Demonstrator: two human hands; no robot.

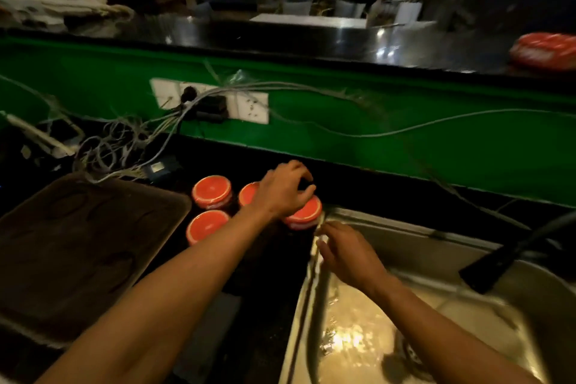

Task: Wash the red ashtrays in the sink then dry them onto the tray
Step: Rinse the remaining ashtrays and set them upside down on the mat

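Four red ashtrays on dark counter (274, 259), clustered between tray (93, 246) on left and sink (430, 246) on right. Back-left ashtray (212, 193) and front-left ashtray (207, 226) uncovered, well clear of both hands. Back-middle ashtray (247, 193) partly hidden behind left wrist. Rightmost ashtray (307, 217) right at sink's corner, just beside rim. Left hand (285, 190) over rightmost ashtray, fingers curled down around its far edge, palm above top; seems to touch but a firm grasp can't be confirmed, motion blur. Right hand (346, 251) over sink's left rim, fingers loosely spread and pointing toward rightmost ashtray, holding nothing, near it but apart. Sink basin wet, glare on bottom, drain (411, 352) at lower middle. Black faucet (511, 252) angling in from right. Tray brown, rectangular, nothing on it. Green wall (343, 150) behind counter, white outlet strip (212, 100) with tangle of grey cables (118, 140) spilling onto counter at left. Raised dark ledge (280, 37) above, red packet (545, 50) at far right, blurred.
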